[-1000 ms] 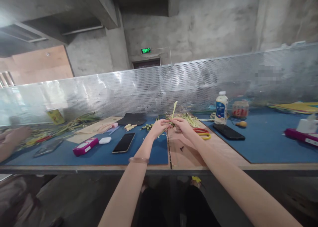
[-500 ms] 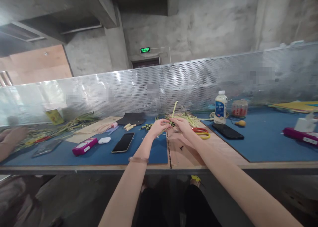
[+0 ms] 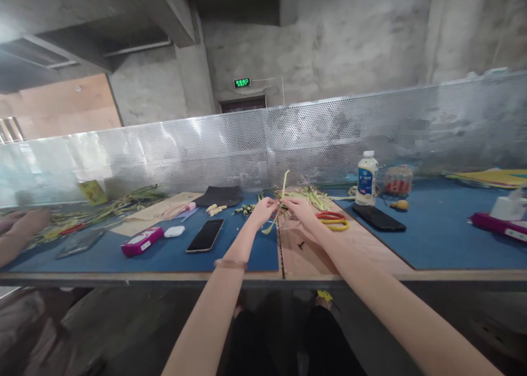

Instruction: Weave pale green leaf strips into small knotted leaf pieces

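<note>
My left hand point(image 3: 263, 211) and my right hand point(image 3: 300, 209) meet over the middle of the table, fingertips pinched close together. Between them is a pale green plant strip point(image 3: 285, 185); one end stands up above the fingers and the other curls down below my left hand. The exact grip point is hidden by the fingers. Behind my right hand lies a pile of cut green strips point(image 3: 315, 197). Beside it rest scissors point(image 3: 338, 224) with red and yellow handles. Small dark green knotted pieces point(image 3: 246, 209) sit left of my left hand.
A phone point(image 3: 205, 235), a white case point(image 3: 174, 231) and a purple box point(image 3: 142, 241) lie to the left. On the right are a bottle point(image 3: 366, 179), another black phone point(image 3: 379, 218) and a jar point(image 3: 398, 180). Another person's hand point(image 3: 24, 225) is at far left.
The strip's upper part has shifted slightly left, and a lower end now hangs curled beneath my left hand. My hands have stayed close together at nearly the same place.
</note>
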`<state>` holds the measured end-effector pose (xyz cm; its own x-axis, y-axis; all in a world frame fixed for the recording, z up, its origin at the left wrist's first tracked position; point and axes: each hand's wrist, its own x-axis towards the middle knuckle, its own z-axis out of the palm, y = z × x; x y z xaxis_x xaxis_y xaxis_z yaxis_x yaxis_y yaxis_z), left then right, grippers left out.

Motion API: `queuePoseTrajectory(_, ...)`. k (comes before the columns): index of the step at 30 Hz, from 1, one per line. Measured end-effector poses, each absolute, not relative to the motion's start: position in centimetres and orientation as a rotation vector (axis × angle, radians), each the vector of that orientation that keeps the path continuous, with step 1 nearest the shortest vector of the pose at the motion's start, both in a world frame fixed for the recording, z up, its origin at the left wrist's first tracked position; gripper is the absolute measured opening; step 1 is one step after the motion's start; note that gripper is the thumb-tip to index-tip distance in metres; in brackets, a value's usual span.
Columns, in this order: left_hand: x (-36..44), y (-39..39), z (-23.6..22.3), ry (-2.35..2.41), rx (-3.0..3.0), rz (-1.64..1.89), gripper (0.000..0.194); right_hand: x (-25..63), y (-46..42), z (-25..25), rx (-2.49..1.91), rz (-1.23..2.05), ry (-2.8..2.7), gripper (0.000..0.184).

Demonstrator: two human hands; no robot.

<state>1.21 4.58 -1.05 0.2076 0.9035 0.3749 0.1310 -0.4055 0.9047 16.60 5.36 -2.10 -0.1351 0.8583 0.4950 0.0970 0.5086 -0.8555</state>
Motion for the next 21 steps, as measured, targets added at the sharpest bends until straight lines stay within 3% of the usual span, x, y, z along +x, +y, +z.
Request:
queuePoseTrajectory(16, 1.5, 3.6, -0.4, 0.987, 1.658, 1.316, 0.010, 16.5, 4.8, -2.0, -0.793, 0.927, -1.713, 0.032)
queuePoseTrajectory(21, 1.6, 2.9, 0.0, 0.915, 1.640, 1.283, 0.023, 16.6, 4.7, -1.7, -0.759, 0.900, -1.697, 0.036)
